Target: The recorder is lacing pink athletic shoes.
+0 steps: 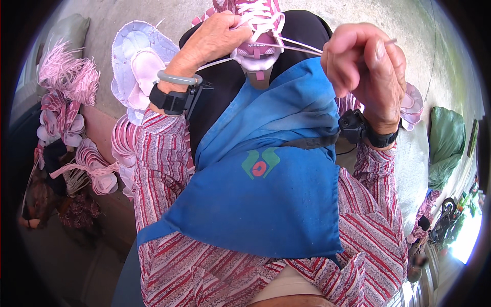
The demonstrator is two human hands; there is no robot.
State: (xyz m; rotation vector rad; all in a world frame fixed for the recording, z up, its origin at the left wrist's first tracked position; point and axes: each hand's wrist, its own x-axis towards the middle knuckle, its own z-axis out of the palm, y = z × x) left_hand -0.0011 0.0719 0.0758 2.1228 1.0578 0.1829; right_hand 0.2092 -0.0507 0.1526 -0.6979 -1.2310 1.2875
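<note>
Between my knees rests a pink shoe upper [265, 38] with white laces [259, 15] crossing its front and its padded opening toward me. My left hand [217, 40] lies against its left side, fingers pinched near the eyelets; a white strand runs down from under it. My right hand [365, 64] is raised to the right of the upper, fingers curled round a lace strand [302, 47] stretched from the eyelets. A thin tip, which could be the lace's end, pokes out past the right fingers. The left fingertips are partly hidden.
Pale lilac shoe pieces [146, 64] lie left of my knee. Stacked pink pieces [125, 140] and a bundle of pink laces [69, 74] stand further left. A green sack [446, 146] is at far right. A blue apron [266, 204] covers my lap.
</note>
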